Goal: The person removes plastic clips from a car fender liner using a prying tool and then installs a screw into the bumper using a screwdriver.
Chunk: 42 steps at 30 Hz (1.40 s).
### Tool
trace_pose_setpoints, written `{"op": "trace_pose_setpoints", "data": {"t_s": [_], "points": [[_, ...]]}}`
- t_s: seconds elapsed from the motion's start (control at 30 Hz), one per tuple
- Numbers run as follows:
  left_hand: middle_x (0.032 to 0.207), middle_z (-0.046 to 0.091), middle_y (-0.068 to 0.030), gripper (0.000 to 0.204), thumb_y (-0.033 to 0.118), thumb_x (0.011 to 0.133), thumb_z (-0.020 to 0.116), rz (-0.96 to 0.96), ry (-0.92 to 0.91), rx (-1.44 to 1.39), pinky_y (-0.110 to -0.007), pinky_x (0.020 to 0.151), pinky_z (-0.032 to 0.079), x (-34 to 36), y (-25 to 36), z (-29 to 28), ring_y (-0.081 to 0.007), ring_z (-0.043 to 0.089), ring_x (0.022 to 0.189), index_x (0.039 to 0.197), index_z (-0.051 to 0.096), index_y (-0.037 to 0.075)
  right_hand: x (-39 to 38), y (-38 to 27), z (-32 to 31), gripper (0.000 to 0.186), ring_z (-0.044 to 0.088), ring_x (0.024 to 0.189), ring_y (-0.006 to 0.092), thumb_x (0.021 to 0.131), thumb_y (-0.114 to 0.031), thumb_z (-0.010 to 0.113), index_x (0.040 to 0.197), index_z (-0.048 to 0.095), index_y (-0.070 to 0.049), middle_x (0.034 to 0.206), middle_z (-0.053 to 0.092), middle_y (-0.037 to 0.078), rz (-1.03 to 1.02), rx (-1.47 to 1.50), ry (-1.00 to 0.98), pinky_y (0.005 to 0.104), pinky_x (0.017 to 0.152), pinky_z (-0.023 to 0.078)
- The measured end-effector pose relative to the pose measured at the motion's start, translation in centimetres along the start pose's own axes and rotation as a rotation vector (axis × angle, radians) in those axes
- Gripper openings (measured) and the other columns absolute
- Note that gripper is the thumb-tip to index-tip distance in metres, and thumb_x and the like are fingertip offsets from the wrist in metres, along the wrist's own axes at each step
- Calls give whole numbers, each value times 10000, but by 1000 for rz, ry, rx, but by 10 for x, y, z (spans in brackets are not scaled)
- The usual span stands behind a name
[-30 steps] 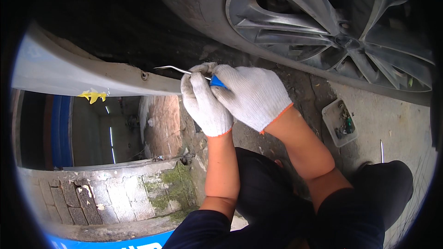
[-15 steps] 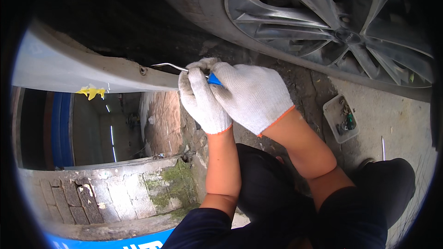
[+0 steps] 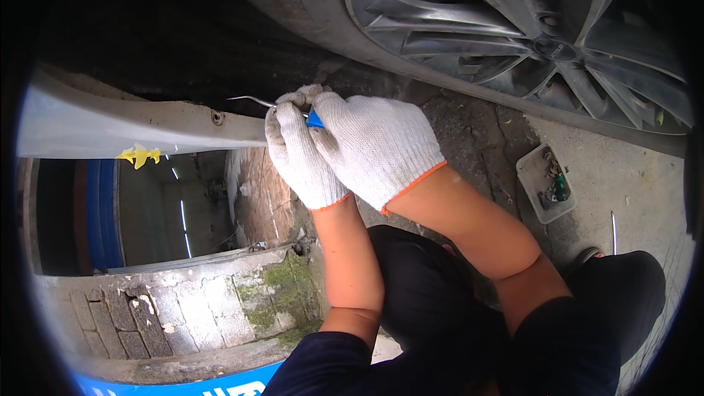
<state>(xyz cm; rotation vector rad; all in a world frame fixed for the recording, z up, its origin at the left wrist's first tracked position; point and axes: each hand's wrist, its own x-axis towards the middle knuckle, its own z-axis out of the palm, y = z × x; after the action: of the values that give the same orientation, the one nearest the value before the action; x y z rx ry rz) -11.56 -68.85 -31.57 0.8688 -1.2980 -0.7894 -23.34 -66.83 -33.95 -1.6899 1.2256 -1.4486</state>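
Observation:
Both my hands wear white knit gloves with orange cuffs and meet at the lower edge of a pale car body panel (image 3: 242, 127). My right hand (image 3: 385, 143) is closed around the blue handle of a hook pick (image 3: 315, 119). Pressed up beside it, my left hand (image 3: 304, 165) pinches the metal shaft near its fingertips. The pick's thin curved end points left into the dark wheel arch, just above a small round fastener or hole (image 3: 218, 118) in the panel edge. Whether the tip touches anything I cannot tell.
A car wheel (image 3: 550, 48) with a tyre fills the upper right. On the ground at right sit a clear plastic tray (image 3: 546, 183) of small parts and a thin metal rod (image 3: 614, 233). Yellow tape (image 3: 139, 155) hangs from the panel. A mossy brick ledge (image 3: 205, 308) lies lower left.
The view has shifted slightly, so hands and panel sit further left. Against the panel, the pick's tip has risen a little away from the small fastener or hole. Both grips are unchanged.

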Motion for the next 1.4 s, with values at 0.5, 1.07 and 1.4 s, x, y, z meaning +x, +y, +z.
{"op": "trace_pose_setpoints", "data": {"t_s": [0.5,1.07,1.4], "points": [[1038,701,-169,171,140,1076,578,35,-75,43,-385,930,561,-1,-4,6,-229,664,963,1019,608,-18,-2,6,-10,289,726,759,366,956,-349,637,1078,689,-92,801,729,153,73,34,-44,480,664,583],[943,667,-114,267,275,1100,538,41,123,-97,-418,865,561,-6,-11,4,-240,649,896,1031,624,32,-12,1,-11,233,715,648,286,911,-276,658,1021,680,-71,757,678,92,-165,-182,49,409,566,559],[908,655,-146,272,268,1092,505,11,-40,-299,-448,827,543,-8,-13,-6,-286,637,869,1004,613,35,-38,-18,7,314,715,649,294,907,-248,659,1127,646,-25,785,679,134,-149,-199,235,416,555,570]]}}
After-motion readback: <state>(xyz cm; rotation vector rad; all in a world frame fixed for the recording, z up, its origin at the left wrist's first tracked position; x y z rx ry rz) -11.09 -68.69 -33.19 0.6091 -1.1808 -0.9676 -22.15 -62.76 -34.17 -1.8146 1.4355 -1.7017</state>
